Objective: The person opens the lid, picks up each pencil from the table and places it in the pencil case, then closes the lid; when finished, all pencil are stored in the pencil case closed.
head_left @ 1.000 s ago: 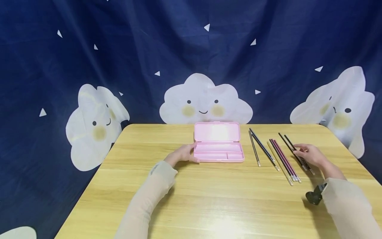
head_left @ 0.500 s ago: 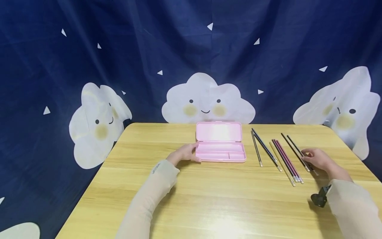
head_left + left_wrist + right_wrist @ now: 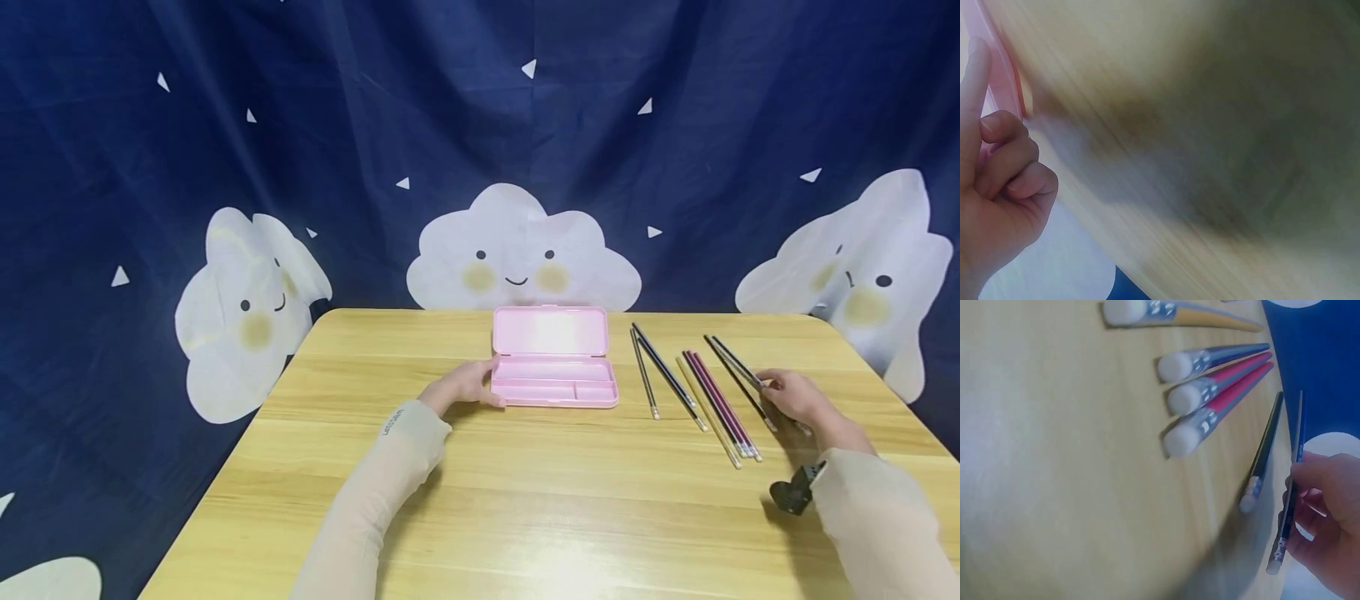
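Right hand (image 3: 808,402): fingers pinch one dark pencil (image 3: 1285,522), newly angled — grip looks secured. Left hand (image 3: 467,385): fingers grip pink case (image 3: 534,390).

A hand could pass over the near stretch of table (image 3: 570,492), in front of the pencil case (image 3: 555,368). Loose pencils (image 3: 727,406) obstruct the way between it and the right hand (image 3: 804,400); the left hand (image 3: 463,386) blocks its left end.

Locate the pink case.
In the head view, the pink case lies open just right of centre, between the left hand, which grips its left end, and the dark pencils.
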### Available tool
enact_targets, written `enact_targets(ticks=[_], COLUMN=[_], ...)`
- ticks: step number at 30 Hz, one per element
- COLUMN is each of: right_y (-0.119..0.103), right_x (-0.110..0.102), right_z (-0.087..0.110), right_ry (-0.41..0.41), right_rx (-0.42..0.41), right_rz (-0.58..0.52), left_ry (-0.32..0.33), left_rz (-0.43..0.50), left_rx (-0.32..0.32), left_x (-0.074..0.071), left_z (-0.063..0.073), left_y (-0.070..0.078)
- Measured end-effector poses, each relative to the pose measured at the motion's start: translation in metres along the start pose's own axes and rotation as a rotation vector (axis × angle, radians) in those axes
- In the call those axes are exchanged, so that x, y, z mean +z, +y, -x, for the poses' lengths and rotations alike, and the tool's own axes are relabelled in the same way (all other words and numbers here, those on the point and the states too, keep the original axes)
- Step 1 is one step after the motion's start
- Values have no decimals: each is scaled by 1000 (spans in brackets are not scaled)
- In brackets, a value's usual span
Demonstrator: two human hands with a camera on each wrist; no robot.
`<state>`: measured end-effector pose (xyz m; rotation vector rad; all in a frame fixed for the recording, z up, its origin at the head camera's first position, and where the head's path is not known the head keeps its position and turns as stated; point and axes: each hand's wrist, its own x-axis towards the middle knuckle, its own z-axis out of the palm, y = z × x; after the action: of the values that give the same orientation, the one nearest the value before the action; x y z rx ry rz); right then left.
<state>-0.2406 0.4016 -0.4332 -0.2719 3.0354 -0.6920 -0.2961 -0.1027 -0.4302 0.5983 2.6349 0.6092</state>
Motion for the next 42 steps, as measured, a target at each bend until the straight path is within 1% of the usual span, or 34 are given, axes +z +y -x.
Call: enact_targets(ticks=[3, 7, 11, 13, 19, 25, 28, 30, 35, 38, 42], right_y=[-3, -9, -19, -24, -46, -71, -85, -95, -116, -126, -140], right_x=[1, 2, 5, 7, 16, 32, 37, 39, 47, 54, 63], right_z=[-3, -9, -17, -21, -31, -45, -50, -53, -61, -67, -75], right_ry=[56, 124, 144, 138, 71, 87, 74, 57, 42, 32, 51], right_rx=[-19, -74, -105, -110, -121, -226, -259, -270, -289, -325, -391], right_rz=[-12, -7, -27, -42, -90, -87, -89, -96, -114, -118, -103], left_ry=[-7, -10, -5, -5, -6, -3, -10, -6, 6, 0, -1], left_rz=[10, 13, 9, 9, -1, -7, -7, 3, 8, -3, -8], left_rx=[-13, -30, -25, -22, -14, 7, 11, 8, 9, 11, 10], left_x=[1, 2, 3, 3, 3, 4, 4, 3, -1, -1, -2], left_z=[0, 2, 2, 2, 1, 0, 0, 0, 0, 1, 1], left_y=[1, 1, 0, 0, -1, -2, -2, -1, 0, 0, 0])
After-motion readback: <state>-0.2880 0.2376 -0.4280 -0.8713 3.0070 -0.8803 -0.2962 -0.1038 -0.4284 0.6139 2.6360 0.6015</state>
